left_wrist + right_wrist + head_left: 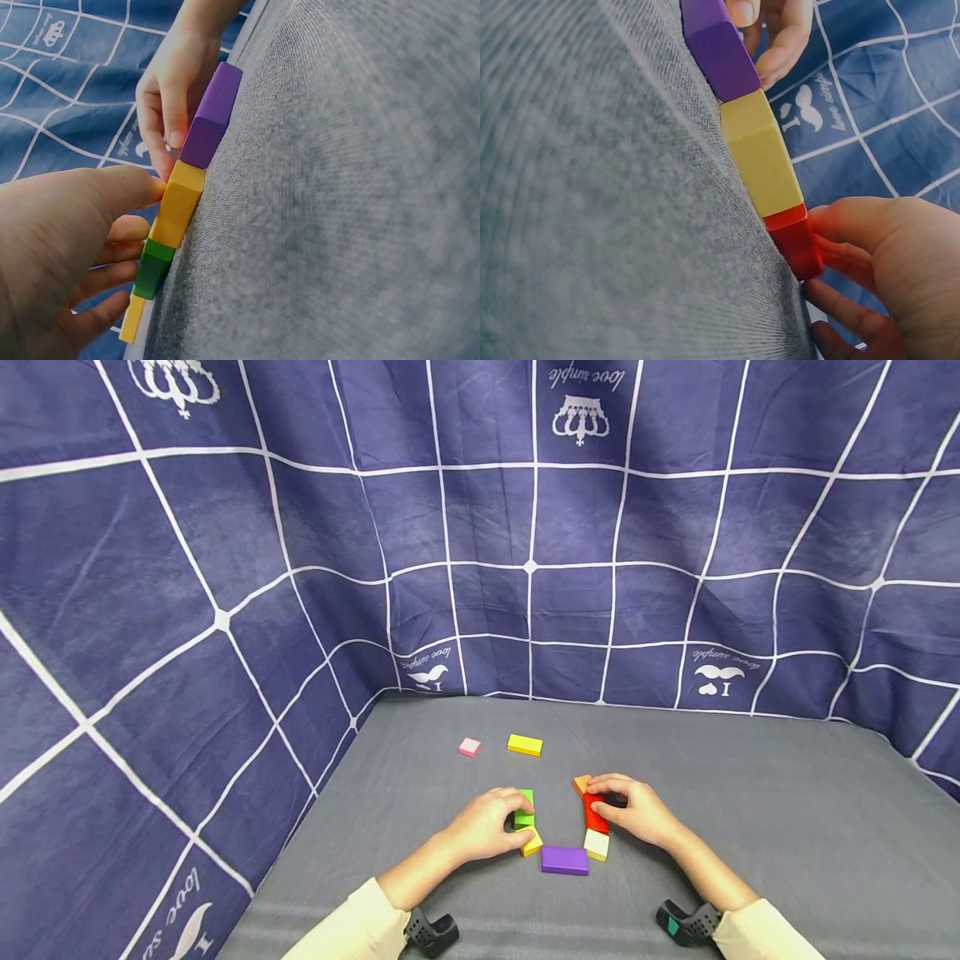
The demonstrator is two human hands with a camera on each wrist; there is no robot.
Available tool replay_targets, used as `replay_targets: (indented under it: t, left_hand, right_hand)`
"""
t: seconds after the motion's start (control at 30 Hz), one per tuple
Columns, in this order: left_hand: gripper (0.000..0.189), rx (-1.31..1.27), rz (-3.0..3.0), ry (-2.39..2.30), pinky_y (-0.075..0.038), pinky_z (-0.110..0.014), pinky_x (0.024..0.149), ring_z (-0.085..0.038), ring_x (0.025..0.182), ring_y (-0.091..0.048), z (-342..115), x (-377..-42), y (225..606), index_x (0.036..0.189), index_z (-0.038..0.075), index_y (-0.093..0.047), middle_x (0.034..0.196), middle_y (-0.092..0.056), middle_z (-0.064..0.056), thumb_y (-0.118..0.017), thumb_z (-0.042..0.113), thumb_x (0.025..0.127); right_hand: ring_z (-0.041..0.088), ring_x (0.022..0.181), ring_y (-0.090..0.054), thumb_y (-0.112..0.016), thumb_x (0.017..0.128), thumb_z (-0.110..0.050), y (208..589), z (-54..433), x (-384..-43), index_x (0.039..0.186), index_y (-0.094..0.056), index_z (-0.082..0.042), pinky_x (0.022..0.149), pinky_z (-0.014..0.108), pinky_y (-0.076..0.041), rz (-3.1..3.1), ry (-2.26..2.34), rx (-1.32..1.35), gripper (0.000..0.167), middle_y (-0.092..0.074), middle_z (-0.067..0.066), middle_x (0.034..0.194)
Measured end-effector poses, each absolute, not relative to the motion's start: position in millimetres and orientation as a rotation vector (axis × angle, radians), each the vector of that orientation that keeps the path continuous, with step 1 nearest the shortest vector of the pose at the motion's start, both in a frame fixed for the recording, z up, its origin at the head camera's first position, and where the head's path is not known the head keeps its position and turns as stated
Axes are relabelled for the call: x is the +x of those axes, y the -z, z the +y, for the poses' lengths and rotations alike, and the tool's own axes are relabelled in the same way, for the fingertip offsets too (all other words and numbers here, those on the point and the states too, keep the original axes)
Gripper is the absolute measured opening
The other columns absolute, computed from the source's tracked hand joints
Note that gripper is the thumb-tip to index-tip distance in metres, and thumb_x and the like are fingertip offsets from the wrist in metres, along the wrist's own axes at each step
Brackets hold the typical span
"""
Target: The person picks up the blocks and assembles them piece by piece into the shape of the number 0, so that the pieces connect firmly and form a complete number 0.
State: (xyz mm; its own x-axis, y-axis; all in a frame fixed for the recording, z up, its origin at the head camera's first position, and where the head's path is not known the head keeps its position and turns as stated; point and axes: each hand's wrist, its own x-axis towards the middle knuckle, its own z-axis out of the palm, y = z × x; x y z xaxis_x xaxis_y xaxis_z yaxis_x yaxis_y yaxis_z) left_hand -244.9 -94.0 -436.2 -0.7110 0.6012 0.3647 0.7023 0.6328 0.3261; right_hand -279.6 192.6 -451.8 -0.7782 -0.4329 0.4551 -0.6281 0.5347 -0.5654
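In the head view, my left hand curls at the outer side of a green block and a small yellow block. Its thumb touches the yellow one, its fingertips reach the green one. My right hand has thumb and fingers on a red block, the index fingertip by an orange block at its far end. A cream block adjoins the red block's near end. Between the two rows lies a purple block. Fingers partly hide the green, red and orange blocks.
Farther back on the grey tabletop lie a yellow rectangular block and a small pink block. A blue cloth with white lines hangs behind the table and along its left side.
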Motion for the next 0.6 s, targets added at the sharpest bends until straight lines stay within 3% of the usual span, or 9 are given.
replay_targets:
  t: [0.3, 0.6]
  left_hand:
    - [0.022, -1.091, -2.686, 0.621, -0.047, -0.024, 0.085, -0.012, 0.097, -0.06, -94.6, -245.4, 431.0, 0.101, 0.012, -0.07, 0.104, -0.065, 0.001, -0.074, 0.024, 0.083]
    - [0.018, -1.206, -2.694, 0.548, -0.044, -0.019, 0.077, -0.01, 0.085, -0.057, -94.2, -257.6, 419.7, 0.095, 0.011, -0.07, 0.092, -0.063, 0.003, -0.074, 0.023, 0.082]
  right_hand:
    - [0.021, 0.1, -0.063, -0.076, 0.081, -0.008, 455.4, 192.4, -277.9, 0.101, -0.074, -0.007, 0.077, 0.029, -0.05, -2.483, -1.106, 0.901, 0.02, -0.069, 0.006, 0.107]
    - [0.016, 0.1, -0.062, -0.076, 0.081, -0.008, 455.7, 192.8, -281.5, 0.101, -0.073, -0.008, 0.077, 0.028, -0.051, -2.472, -1.093, 0.911, 0.02, -0.069, 0.005, 0.106]
